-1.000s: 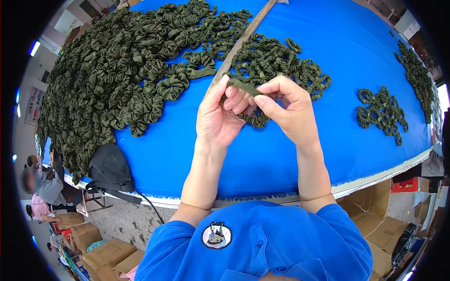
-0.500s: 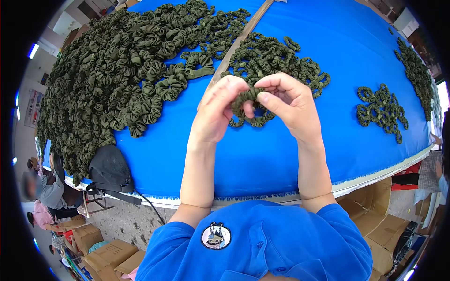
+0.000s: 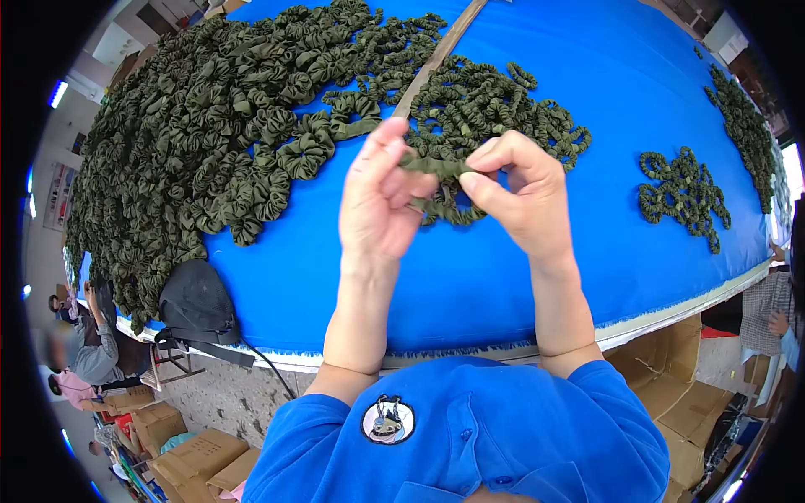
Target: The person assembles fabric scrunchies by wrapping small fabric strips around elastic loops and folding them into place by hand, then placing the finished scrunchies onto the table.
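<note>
A dark green scrunchie (image 3: 440, 168) is stretched between my two hands above the blue table. My right hand (image 3: 521, 189) pinches its right end between thumb and index finger. At its left end, my left hand (image 3: 381, 189) has the cloth at its fingers, palm partly turned up and slightly blurred. Just beyond my hands lies a pile of tightly gathered green scrunchies (image 3: 470, 101). Left of a wooden strip (image 3: 440, 52) spreads a much larger heap of looser green scrunchies (image 3: 226, 109).
A small group of scrunchies (image 3: 683, 193) lies right, with another pile (image 3: 742, 126) at the far right edge. A black bag (image 3: 197, 302) sits at the table's left front. Cardboard boxes (image 3: 197, 457) stand on the floor; people are at both sides.
The scrunchie was bunched into a ring half a second ago and is now pulled out lengthwise. My left hand has turned its palm up again and its fingers have moved left.
</note>
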Demonstrator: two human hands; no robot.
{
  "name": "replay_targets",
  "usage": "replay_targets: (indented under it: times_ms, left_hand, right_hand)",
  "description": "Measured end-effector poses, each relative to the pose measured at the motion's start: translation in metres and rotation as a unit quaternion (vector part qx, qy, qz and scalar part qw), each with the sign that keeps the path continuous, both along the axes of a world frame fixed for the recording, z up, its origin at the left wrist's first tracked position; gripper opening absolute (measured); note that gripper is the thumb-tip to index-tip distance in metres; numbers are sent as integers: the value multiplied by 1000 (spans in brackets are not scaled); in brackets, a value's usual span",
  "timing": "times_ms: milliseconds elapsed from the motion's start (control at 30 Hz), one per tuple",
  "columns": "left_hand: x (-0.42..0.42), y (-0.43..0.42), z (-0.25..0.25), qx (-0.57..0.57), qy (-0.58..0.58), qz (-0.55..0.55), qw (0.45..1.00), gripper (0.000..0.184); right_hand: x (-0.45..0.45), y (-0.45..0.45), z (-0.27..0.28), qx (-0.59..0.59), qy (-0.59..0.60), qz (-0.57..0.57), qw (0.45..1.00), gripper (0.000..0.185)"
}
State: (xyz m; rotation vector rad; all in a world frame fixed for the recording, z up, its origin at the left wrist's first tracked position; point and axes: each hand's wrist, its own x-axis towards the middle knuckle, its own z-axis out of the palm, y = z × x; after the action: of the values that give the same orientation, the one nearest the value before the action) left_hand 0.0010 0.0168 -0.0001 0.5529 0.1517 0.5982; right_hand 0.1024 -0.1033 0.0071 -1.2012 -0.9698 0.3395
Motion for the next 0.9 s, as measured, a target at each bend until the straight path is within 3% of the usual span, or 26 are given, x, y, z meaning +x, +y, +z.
replay_targets:
  times_ms: [167,367,700,833,900]
  left_hand:
    - [0,1,0,-49,-104,-5,993,22]
    - [11,-14,1,54,-29,13,998,25]
    - [9,-17,11,128,71,63,987,21]
    - [2,-12,10,219,95,-17,971,14]
    - [2,-12,7,187,79,-26,979,14]
  right_hand:
    - [-1,1,2,-22,117,47,992,14]
    - [-1,6,16,45,251,31,967,12]
    - [10,-4,9,-33,169,63,983,19]
    - [5,0,6,-72,120,90,986,18]
    - [0,2,5,-71,96,76,990,18]
